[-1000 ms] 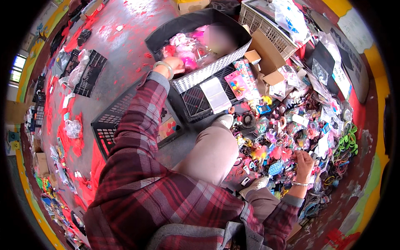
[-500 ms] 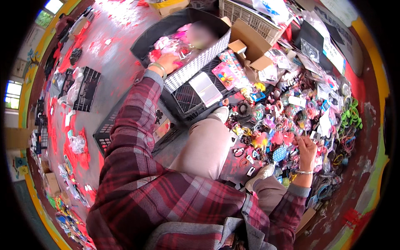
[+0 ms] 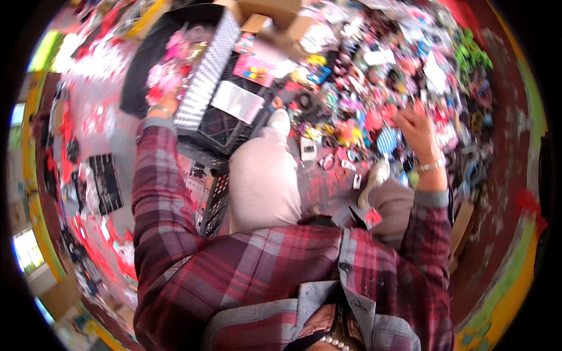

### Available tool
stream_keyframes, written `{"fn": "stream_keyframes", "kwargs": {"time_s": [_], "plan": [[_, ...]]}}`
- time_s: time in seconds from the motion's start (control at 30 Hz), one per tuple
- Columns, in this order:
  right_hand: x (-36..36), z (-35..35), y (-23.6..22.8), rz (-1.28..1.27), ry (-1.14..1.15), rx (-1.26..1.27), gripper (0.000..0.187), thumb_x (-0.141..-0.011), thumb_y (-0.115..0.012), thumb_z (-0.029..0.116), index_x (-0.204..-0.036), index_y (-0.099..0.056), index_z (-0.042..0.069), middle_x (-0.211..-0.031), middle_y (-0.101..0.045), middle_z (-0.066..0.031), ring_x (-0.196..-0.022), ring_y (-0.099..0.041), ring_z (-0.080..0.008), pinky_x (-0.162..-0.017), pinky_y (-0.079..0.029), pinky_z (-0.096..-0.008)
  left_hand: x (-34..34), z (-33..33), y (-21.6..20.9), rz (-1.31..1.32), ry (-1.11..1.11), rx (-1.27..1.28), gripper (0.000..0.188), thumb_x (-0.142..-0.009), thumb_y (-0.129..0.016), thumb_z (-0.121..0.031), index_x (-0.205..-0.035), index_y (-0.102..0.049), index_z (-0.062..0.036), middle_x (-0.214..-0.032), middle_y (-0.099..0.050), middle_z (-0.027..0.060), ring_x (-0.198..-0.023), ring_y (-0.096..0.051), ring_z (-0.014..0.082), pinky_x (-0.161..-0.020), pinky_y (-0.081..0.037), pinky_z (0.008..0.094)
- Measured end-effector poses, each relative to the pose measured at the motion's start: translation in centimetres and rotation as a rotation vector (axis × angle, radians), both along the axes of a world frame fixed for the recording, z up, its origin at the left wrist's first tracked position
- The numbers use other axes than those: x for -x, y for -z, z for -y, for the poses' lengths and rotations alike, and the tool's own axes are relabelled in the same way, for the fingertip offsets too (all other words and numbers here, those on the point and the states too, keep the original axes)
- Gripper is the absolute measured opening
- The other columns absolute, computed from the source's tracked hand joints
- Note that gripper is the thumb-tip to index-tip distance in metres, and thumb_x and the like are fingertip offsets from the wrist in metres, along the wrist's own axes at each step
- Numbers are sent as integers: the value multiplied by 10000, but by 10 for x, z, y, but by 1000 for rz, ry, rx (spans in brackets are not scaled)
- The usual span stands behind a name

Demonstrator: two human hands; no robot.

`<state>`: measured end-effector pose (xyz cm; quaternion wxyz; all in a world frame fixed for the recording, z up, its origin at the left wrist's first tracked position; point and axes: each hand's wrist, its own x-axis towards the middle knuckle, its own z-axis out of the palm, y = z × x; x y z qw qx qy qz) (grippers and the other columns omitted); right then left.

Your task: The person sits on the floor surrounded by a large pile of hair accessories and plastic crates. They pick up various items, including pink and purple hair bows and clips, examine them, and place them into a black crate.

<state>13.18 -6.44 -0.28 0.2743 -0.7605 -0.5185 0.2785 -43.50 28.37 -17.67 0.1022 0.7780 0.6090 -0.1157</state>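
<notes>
My left hand (image 3: 167, 104) reaches into the near end of a black bin (image 3: 133, 88) with a grey-and-white patterned side. Its fingers blend into the pink and red soft items (image 3: 165, 76) there and are blurred, so what they hold cannot be told. Over the heap of hair ties and small accessories (image 3: 351, 88) on the right, my right hand (image 3: 417, 133) is closed, fingers curled together; anything between them is too small or hidden to make out. Just left of it lie a blue-and-white striped piece (image 3: 386, 141) and reddish-pink pieces (image 3: 377, 119).
The bin rests on a black plastic crate (image 3: 213, 131), which also carries a pale flat box (image 3: 238, 101) and a pink card with colourful pieces (image 3: 254, 70). Behind stands an open cardboard box (image 3: 269, 9). Green ties (image 3: 471, 58) lie at the far right. Another black crate (image 3: 105, 182) sits on the left floor.
The view has swung, so the bin and heap appear further left and higher. My left hand stays at the bin, now among the pink items. My right hand remains closed over the heap.
</notes>
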Motion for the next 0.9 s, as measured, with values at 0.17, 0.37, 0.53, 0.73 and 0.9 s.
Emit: {"fn": "stream_keyframes", "kwargs": {"time_s": [0.17, 0.37, 0.53, 0.73, 0.9], "plan": [[-9, 13, 8, -75, 18, -116, 257, -802, -587, 226, -790, -616, -30, -659, -596, -75, -611, -561, -123, -554, -430, -272, 4, -15, -2, -59, 70, 13, 360, -823, -433, -282, -991, -602, -12, -978, -593, 231, -950, -563, 360, -847, -416, 425], [-15, 29, 0, -115, 81, -87, 250, -794, -599, 229, -803, -637, -18, -664, -614, -64, -613, -556, -100, -562, -436, -247, -32, -8, -51, -256, 205, 46, 358, -772, -507, -314, -912, -630, -8, -935, -596, 237, -918, -568, 369, -814, -438, 415], [-13, 31, -6, -177, 79, -105, 250, -793, -602, 222, -827, -644, -22, -683, -628, -63, -636, -567, -94, -575, -444, -240, -88, 48, -140, 21, 135, -402, 300, -773, -525, -307, -777, -622, -23, -830, -599, 206, -783, -568, 380, -704, -438, 451], [-10, 33, -5, -189, 58, -138, 234, -792, -600, 205, -831, -647, -21, -681, -632, -68, -640, -578, -93, -579, -447, -236, -157, 131, -73, 583, 277, -264, 158, -747, -578, -188, -750, -597, -31, -788, -580, 170, -783, -559, 326, -690, -437, 394], [-8, 35, -12, -171, 47, -103, 223, -790, -604, 194, -818, -649, -23, -672, -634, -67, -625, -571, -92, -576, -446, -234, -186, 179, 36, 245, 227, -131, 638, -667, -705, -282, -1178, -456, 7, -1254, -419, 210, -1175, -383, 360, -971, -343, 399]]}}
